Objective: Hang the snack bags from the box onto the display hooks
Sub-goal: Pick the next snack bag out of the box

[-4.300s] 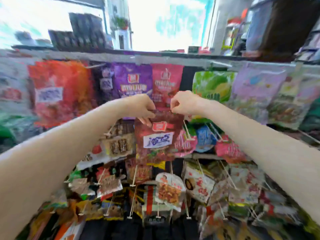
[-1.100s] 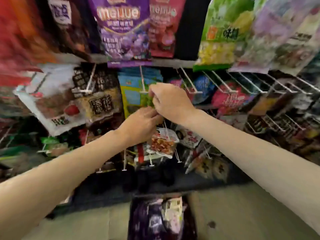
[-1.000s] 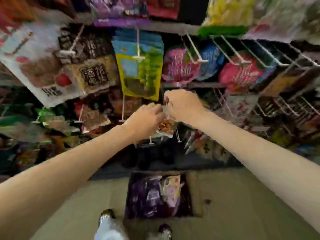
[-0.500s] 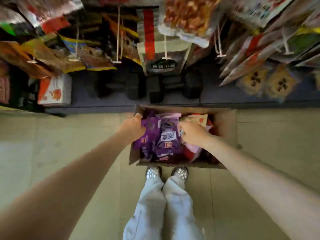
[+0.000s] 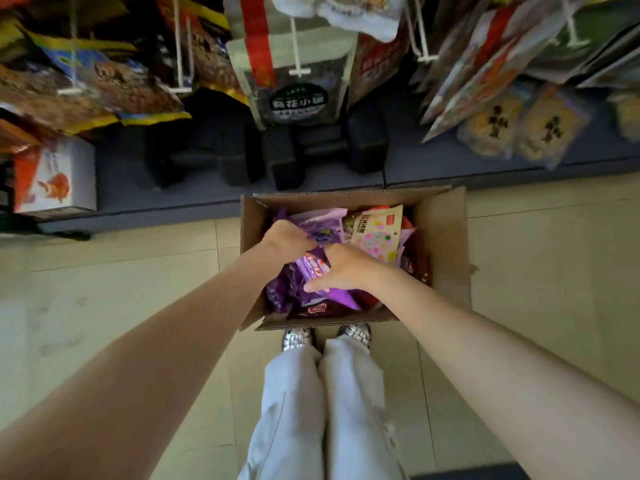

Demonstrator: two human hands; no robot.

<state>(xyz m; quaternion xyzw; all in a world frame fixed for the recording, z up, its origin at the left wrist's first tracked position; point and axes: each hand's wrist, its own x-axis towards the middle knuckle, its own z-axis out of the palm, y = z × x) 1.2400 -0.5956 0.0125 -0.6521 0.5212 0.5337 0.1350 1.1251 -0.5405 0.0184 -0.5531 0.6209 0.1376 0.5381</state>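
An open cardboard box stands on the tiled floor at my feet, below the display. It holds several snack bags, mostly purple, plus a pale bag with pastel dots. My left hand reaches in at the left, fingers curled into the top of the purple bags. My right hand grips a purple snack bag, its thumb spread along the bag's lower edge. White display hooks with hanging bags fill the top of the view.
Black dumbbells lie on the dark base shelf just behind the box. A white and orange carton sits on that shelf at the left. My white-trousered legs and silver shoes touch the box's near wall.
My hands left the hooks and dropped into the box as my view swung down to the floor. In the last half second both hands closed in on the purple bags.
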